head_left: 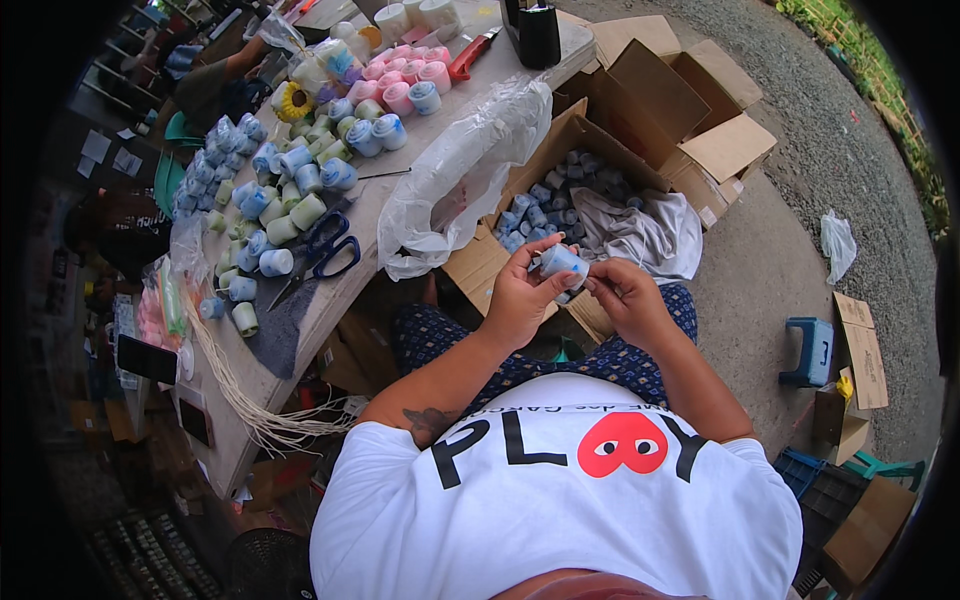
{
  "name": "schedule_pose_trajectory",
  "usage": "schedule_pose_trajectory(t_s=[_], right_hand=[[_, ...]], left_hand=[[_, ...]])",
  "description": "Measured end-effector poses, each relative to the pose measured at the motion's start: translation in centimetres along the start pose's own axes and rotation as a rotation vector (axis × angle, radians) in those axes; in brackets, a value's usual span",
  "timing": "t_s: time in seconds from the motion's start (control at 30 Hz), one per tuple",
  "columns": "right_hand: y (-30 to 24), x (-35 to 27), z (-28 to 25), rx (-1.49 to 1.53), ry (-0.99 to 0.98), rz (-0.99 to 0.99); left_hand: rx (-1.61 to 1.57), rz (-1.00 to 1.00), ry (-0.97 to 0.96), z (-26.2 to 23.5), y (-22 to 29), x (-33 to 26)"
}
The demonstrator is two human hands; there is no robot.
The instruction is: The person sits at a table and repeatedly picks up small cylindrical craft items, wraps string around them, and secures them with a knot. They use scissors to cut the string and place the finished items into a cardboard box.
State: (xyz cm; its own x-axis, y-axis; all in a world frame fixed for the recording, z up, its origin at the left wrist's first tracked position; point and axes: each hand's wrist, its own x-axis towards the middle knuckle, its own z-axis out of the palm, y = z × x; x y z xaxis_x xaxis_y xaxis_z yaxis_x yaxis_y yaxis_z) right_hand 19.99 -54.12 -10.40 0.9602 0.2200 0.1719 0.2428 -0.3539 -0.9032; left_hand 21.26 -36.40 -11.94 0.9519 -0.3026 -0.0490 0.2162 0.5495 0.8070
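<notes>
A small blue-and-white candle (pixel 564 262) is held up over my lap, above an open cardboard box. My left hand (pixel 521 290) is closed around it, thumb underneath and fingers over the top. Against the candle's right end, the fingertips of my right hand (pixel 626 298) are pinched together; what lies between them is too small to make out. Many similar blue candles (pixel 528 212) fill the cardboard box (pixel 545 150) just beyond my hands. A grey-white cloth (pixel 650 235) drapes over that box's right side.
The table (pixel 350 260) at left carries blue and green candles (pixel 290 185), pink candles (pixel 405 75), dark-handled scissors (pixel 325 245) and a red-handled tool (pixel 472 55). A clear plastic bag (pixel 465 180) hangs at its edge. Pale wick strands (pixel 235 375) trail off it. A blue stool (pixel 808 350) stands right.
</notes>
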Motion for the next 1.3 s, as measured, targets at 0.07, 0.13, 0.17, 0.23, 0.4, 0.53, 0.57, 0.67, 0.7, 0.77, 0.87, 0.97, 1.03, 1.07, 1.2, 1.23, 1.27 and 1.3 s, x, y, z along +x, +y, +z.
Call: schedule_pose_trajectory(t_s=[0.07, 0.13, 0.17, 0.23, 0.4, 0.53, 0.57, 0.67, 0.7, 0.77, 0.87, 0.97, 1.03, 1.07, 1.2, 1.23, 1.27, 1.3], right_hand=[[0.2, 0.0, 0.1, 0.034, -0.004, 0.051], [0.2, -0.1, -0.1, 0.018, -0.048, 0.128], [0.1, -0.1, -0.1, 0.011, -0.073, 0.161], [0.0, -0.1, 0.6, 0.145, -0.010, 0.069], [-1.6, 0.5, 1.9, -0.009, -0.029, -0.095], [0.9, 3.1, 2.4, -0.153, -0.109, -0.162], [2.2, 4.1, 1.9, -0.281, -0.069, -0.186], [8.6, 7.2, -1.4, -0.910, 0.000, 0.047], [8.2, 7.7, -1.3, -1.064, 0.057, 0.382], [7.0, 8.2, -1.3, -0.752, 0.067, 0.041], [1.2, 5.7, 0.5, 0.096, -0.238, -0.016], [0.5, 3.5, 1.2, 0.215, -0.475, 0.133], [2.0, 2.3, 1.3, 0.175, -0.339, 0.128], [2.9, 2.1, 0.9, 0.146, -0.238, 0.059], [2.8, 3.2, -1.0, -0.271, -0.166, -0.155], [2.6, 3.4, -1.1, -0.304, -0.116, -0.192], [2.7, 3.6, -1.4, -0.325, -0.104, -0.183], [2.8, 3.7, -1.8, -0.346, -0.092, -0.174]], left_hand=[[-0.097, -0.023, 0.002, 0.1, 0.2, 0.1], [-0.266, -0.082, 0.034, 0.2, 1.0, 0.0], [-0.238, -0.067, 0.040, 0.0, 1.0, 0.1], [-0.183, -0.033, 0.057, -0.4, 0.4, 0.3], [0.381, 0.243, -0.035, -0.3, 0.5, -0.2], [0.949, 0.701, -0.112, 1.1, 5.0, -0.6], [0.979, 0.781, -0.094, 1.8, 7.1, -1.0], [0.930, 0.874, -0.052, 3.2, 9.8, -1.9], [0.932, 0.856, -0.079, 3.0, 10.2, -1.9], [0.962, 0.780, -0.125, 2.1, 9.7, -1.6], [0.798, 0.584, -0.114, 0.4, 6.3, -0.4], [0.420, 0.359, -0.062, 0.0, 6.0, 0.6], [0.266, 0.251, 0.001, -0.6, 6.1, 1.3], [0.221, 0.239, 0.028, -1.4, 5.7, 1.5], [-0.055, 0.072, 0.179, -4.6, 3.5, 2.2], [-0.144, 0.000, 0.226, -5.3, 3.3, 2.3], [-0.149, -0.001, 0.280, -6.4, 3.2, 2.5], [-0.154, -0.001, 0.334, -7.9, 3.0, 2.6]])
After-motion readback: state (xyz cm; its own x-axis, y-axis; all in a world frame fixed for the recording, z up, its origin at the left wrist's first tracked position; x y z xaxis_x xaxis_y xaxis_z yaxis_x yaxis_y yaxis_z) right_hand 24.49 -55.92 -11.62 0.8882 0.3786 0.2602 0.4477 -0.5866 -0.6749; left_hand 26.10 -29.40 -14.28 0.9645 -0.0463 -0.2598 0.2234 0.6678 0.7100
